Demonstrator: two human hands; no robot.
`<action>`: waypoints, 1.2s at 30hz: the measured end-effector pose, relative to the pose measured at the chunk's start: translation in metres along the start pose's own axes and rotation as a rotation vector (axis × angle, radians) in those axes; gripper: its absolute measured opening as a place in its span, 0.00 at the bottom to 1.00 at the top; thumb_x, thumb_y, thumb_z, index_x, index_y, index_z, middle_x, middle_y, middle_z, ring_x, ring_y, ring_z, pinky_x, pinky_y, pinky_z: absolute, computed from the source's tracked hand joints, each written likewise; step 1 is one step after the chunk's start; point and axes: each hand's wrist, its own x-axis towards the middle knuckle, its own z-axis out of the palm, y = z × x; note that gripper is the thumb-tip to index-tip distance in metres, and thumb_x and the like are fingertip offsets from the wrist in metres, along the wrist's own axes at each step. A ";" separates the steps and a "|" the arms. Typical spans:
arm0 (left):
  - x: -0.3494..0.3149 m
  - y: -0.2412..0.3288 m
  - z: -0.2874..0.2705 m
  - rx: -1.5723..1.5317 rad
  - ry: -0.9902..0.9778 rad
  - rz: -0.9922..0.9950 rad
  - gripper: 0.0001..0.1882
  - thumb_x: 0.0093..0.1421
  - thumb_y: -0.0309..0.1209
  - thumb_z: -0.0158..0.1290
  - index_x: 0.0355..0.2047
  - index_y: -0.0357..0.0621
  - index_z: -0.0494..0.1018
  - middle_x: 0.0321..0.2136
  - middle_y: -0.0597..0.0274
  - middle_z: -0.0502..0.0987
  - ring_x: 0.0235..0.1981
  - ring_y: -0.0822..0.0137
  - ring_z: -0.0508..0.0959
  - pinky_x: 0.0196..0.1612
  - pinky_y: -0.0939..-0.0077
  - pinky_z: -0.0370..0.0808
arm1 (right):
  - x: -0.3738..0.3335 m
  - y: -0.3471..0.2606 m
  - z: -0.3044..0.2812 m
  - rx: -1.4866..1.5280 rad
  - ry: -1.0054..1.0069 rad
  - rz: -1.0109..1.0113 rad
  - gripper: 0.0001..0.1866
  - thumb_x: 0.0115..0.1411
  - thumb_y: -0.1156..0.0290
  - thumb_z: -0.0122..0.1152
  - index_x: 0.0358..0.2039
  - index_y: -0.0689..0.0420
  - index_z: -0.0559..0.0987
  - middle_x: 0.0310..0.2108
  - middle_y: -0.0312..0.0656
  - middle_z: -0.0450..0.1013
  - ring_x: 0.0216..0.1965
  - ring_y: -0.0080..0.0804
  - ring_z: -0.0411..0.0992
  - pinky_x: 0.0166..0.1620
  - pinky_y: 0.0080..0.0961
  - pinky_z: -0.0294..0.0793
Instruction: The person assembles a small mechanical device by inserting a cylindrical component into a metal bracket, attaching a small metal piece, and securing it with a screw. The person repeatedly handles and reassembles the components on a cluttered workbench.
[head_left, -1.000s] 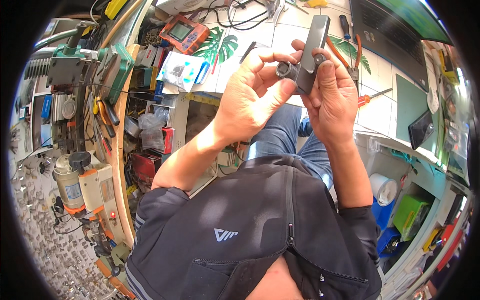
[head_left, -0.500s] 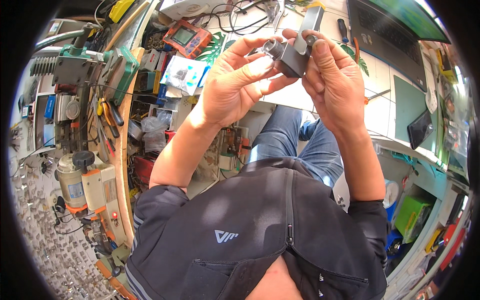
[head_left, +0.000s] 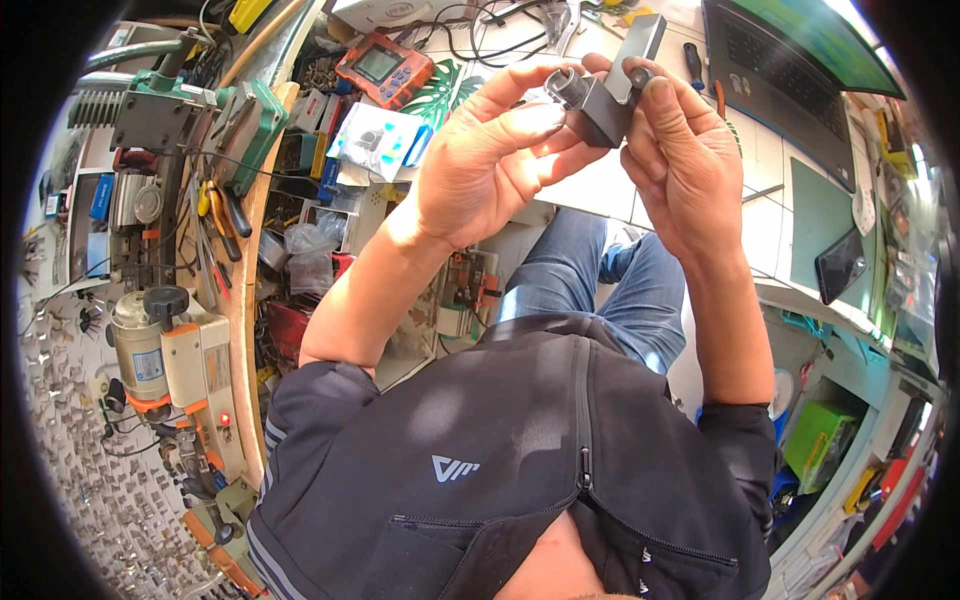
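Both hands hold up a dark grey metal block [head_left: 602, 118] over the near edge of the white tiled workbench [head_left: 765, 235]. From it a long flat bar [head_left: 641, 42] runs upward and away, and a round threaded-looking cylinder [head_left: 568, 88] sticks out on its left. My left hand [head_left: 478, 170] is closed around the left side, thumb by the cylinder. My right hand [head_left: 690, 175] pinches a small round dark piece [head_left: 640, 77] against the bar between thumb and fingers. Whether that piece is joined to the block is unclear.
An orange handheld device [head_left: 383, 68] and a plastic-wrapped packet [head_left: 375, 140] lie left of the hands. At right are a laptop [head_left: 780, 95], a screwdriver [head_left: 692, 65] and a phone [head_left: 840, 265]. Pliers [head_left: 222, 215] and a machine [head_left: 150, 355] stand at the left.
The block and both hands have shifted slightly right in the picture, and the surroundings have moved a little too. The grips of both hands look much the same.
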 end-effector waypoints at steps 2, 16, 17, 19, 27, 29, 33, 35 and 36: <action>0.000 0.000 0.000 -0.005 0.019 -0.016 0.20 0.63 0.25 0.45 0.56 0.41 0.62 0.58 0.44 0.62 0.60 0.48 0.64 0.61 0.52 0.66 | 0.001 -0.001 0.002 0.004 0.015 0.004 0.16 0.65 0.65 0.53 0.46 0.64 0.76 0.29 0.37 0.75 0.15 0.10 0.55 0.16 0.09 0.53; -0.005 0.010 0.021 -0.507 -0.012 -0.033 0.18 0.68 0.41 0.40 0.54 0.49 0.67 0.55 0.54 0.69 0.63 0.55 0.60 0.60 0.44 0.60 | -0.020 0.037 0.022 -0.308 0.275 -0.613 0.11 0.60 0.78 0.59 0.43 0.65 0.77 0.36 0.41 0.73 0.33 0.21 0.72 0.34 0.17 0.74; -0.005 0.009 0.021 -0.451 0.001 -0.028 0.18 0.68 0.42 0.39 0.53 0.51 0.67 0.55 0.57 0.69 0.64 0.56 0.59 0.60 0.44 0.60 | -0.019 0.038 0.024 -0.384 0.281 -0.719 0.11 0.59 0.79 0.59 0.43 0.65 0.77 0.38 0.41 0.73 0.33 0.21 0.72 0.34 0.17 0.74; -0.005 0.008 0.023 -0.388 0.024 -0.021 0.18 0.69 0.43 0.38 0.53 0.54 0.68 0.56 0.59 0.70 0.64 0.60 0.59 0.58 0.47 0.60 | -0.020 0.034 0.028 -0.398 0.276 -0.787 0.13 0.55 0.82 0.62 0.42 0.65 0.78 0.38 0.43 0.73 0.36 0.24 0.73 0.36 0.18 0.74; -0.002 0.003 0.016 -0.425 -0.085 -0.008 0.23 0.68 0.42 0.38 0.60 0.48 0.61 0.62 0.53 0.60 0.62 0.58 0.61 0.64 0.52 0.54 | -0.009 0.034 0.033 -0.466 0.247 -0.906 0.14 0.48 0.85 0.66 0.38 0.63 0.79 0.36 0.45 0.75 0.31 0.27 0.76 0.35 0.19 0.75; -0.001 0.003 0.012 -0.225 -0.135 -0.037 0.22 0.68 0.45 0.38 0.59 0.52 0.62 0.58 0.60 0.67 0.60 0.64 0.65 0.62 0.55 0.58 | -0.008 0.032 0.032 -0.493 0.245 -0.881 0.14 0.48 0.85 0.66 0.37 0.63 0.80 0.35 0.44 0.75 0.30 0.26 0.75 0.34 0.19 0.75; -0.001 -0.002 0.012 -0.302 -0.146 -0.020 0.23 0.68 0.45 0.39 0.59 0.49 0.62 0.57 0.61 0.68 0.58 0.65 0.67 0.62 0.57 0.58 | -0.008 0.028 0.033 -0.508 0.264 -0.806 0.12 0.47 0.85 0.66 0.34 0.61 0.81 0.32 0.41 0.75 0.29 0.26 0.75 0.33 0.18 0.75; -0.003 -0.005 0.014 -0.308 -0.127 -0.014 0.24 0.68 0.45 0.38 0.59 0.48 0.61 0.57 0.61 0.68 0.58 0.65 0.67 0.61 0.57 0.58 | -0.009 0.029 0.034 -0.479 0.296 -0.771 0.11 0.47 0.84 0.66 0.33 0.61 0.82 0.31 0.40 0.75 0.29 0.25 0.75 0.32 0.18 0.74; -0.002 -0.005 0.013 -0.338 -0.159 -0.012 0.24 0.68 0.45 0.39 0.59 0.48 0.61 0.56 0.61 0.68 0.58 0.66 0.67 0.61 0.58 0.58 | -0.010 0.028 0.035 -0.468 0.305 -0.736 0.11 0.47 0.84 0.66 0.33 0.61 0.82 0.31 0.40 0.75 0.30 0.25 0.75 0.33 0.18 0.74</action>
